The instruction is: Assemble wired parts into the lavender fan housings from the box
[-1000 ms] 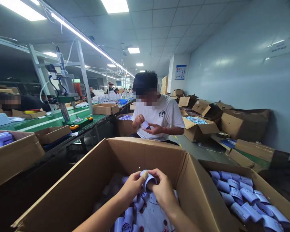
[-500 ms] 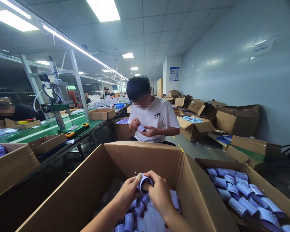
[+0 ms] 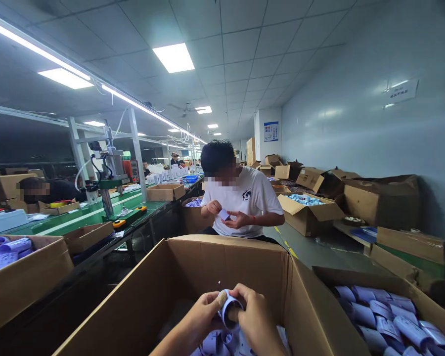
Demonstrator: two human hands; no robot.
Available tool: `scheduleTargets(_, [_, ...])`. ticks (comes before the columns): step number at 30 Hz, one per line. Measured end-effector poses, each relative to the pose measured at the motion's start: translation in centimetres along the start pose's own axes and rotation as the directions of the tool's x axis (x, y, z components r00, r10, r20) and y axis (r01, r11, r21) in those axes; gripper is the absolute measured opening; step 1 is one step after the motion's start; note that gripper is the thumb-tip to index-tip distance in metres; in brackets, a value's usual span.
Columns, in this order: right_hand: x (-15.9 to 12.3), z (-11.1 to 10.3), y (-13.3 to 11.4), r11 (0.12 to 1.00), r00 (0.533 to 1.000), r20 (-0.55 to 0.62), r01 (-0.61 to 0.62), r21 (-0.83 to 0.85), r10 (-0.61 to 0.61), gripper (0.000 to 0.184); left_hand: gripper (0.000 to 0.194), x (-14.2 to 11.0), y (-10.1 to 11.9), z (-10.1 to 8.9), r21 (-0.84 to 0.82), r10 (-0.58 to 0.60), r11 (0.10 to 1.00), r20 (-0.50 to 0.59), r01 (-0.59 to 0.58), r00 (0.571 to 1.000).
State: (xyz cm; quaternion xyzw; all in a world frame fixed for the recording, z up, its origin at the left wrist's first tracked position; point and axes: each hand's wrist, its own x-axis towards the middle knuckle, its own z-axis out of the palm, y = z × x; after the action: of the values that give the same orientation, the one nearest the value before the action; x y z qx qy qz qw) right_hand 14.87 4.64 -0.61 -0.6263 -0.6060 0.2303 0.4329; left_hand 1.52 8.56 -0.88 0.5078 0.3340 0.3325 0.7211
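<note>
Over an open cardboard box (image 3: 193, 247), a short purple-white plastic tube (image 3: 225, 302) is held between both hands, its open end facing me. My left hand (image 3: 204, 315) closes on the tube's left side, the thumb wrapped in a tan covering. My right hand (image 3: 254, 314) grips the right rim, with a finger reaching into the opening. A tiny white speck (image 3: 219, 282) shows just above the tube. Below my hands, several similar tubes (image 3: 212, 342) lie in the box, partly hidden by my arms.
A seated person (image 3: 241, 198) opposite handles a similar purple-white piece. At right stands a box of tubes (image 3: 389, 316); another box of tubes (image 3: 13, 252) is at left. A green workbench (image 3: 59, 222) with a press machine (image 3: 111, 173) runs along the left.
The view has tilted up and shifted left, so the scene sits lower and further right. Both hands still hold the tube; a small white speck now shows apart above it.
</note>
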Motion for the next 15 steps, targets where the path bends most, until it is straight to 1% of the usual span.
scheduleTargets(2, [-0.1,0.2,0.0,0.994,0.997,-0.002,0.072,-0.088,-0.072,0.030,0.051,0.3,0.0,-0.2,0.000,0.027,1.000,0.010,-0.027,1.000])
scheduleTargets(4, [0.0,0.4,0.4,0.994,0.996,0.001,0.086,-0.066,-0.086,0.034,0.053,0.8,-0.4,-0.3,-0.007,0.034,0.999,-0.012,-0.034,0.999])
scheduleTargets(6, [0.3,0.8,1.0,0.997,0.999,0.014,0.041,0.062,-0.042,0.030,0.059,1.4,-1.1,-0.3,-0.036,0.018,0.999,-0.048,-0.020,0.999])
scheduleTargets(8, [0.6,1.2,1.8,0.971,1.000,0.006,-0.029,0.238,0.029,0.026,0.062,1.8,-1.8,-0.1,-0.085,0.021,0.996,-0.064,-0.027,0.998])
scheduleTargets(10, [0.9,1.9,2.6,0.909,0.995,-0.007,-0.086,0.407,0.097,0.026,0.060,1.9,-2.2,0.2,-0.138,0.063,0.988,-0.067,-0.072,0.996])
scheduleTargets(12, [1.1,2.4,3.3,0.833,0.987,0.004,-0.135,0.536,0.158,0.032,0.058,1.9,-2.2,0.5,-0.154,0.108,0.981,-0.086,-0.120,0.990])
scheduleTargets(14, [1.3,2.8,4.1,0.776,0.982,0.024,-0.162,0.610,0.186,0.039,0.057,2.0,-2.2,0.5,-0.107,0.135,0.983,-0.130,-0.149,0.982])
scheduleTargets(15, [1.5,2.9,4.5,0.767,0.983,0.038,-0.166,0.620,0.182,0.041,0.058,2.1,-2.2,0.4,-0.062,0.142,0.986,-0.159,-0.154,0.977])
